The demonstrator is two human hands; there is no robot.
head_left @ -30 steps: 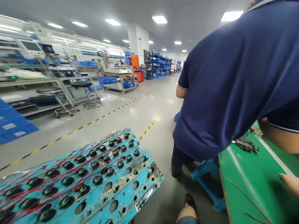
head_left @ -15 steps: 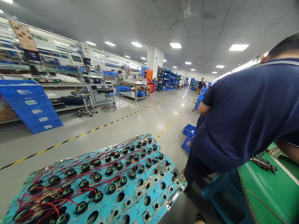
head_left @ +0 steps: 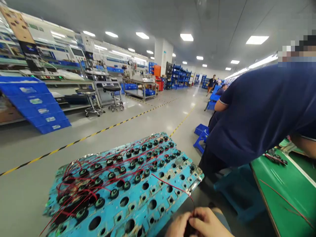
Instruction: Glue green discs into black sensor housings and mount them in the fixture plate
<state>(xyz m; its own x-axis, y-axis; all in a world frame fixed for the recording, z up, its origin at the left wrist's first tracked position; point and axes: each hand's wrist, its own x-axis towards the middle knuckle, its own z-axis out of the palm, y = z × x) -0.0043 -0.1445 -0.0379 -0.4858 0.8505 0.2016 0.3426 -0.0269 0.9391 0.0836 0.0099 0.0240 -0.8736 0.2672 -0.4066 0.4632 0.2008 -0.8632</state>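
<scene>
My left hand [head_left: 178, 225] and my right hand [head_left: 208, 223] meet at the bottom, right of centre, with fingers closed. A thin red wire [head_left: 172, 186] rises from between them and arcs left over the near edge of a turquoise board [head_left: 138, 200]. My right fingers pinch at the wire's lower end. Something dark shows between the hands; its kind is hidden, and the left fingers curl against it. The board has rows of round holes, many filled with round black parts [head_left: 114, 193] carrying red wires. Bare holes run along its near right side.
A co-worker in a dark blue shirt [head_left: 256, 108] leans over a green-topped bench [head_left: 278, 177] at right, where another red wire [head_left: 283, 199] lies. Blue stools [head_left: 201, 140] stand near. Stacked blue crates [head_left: 41, 105] and round stools [head_left: 112, 89] are across the taped aisle.
Both my hands have come into view at the bottom, with the red wire. The board appears shifted to the right and slightly up in view. The distant walking person has changed pose.
</scene>
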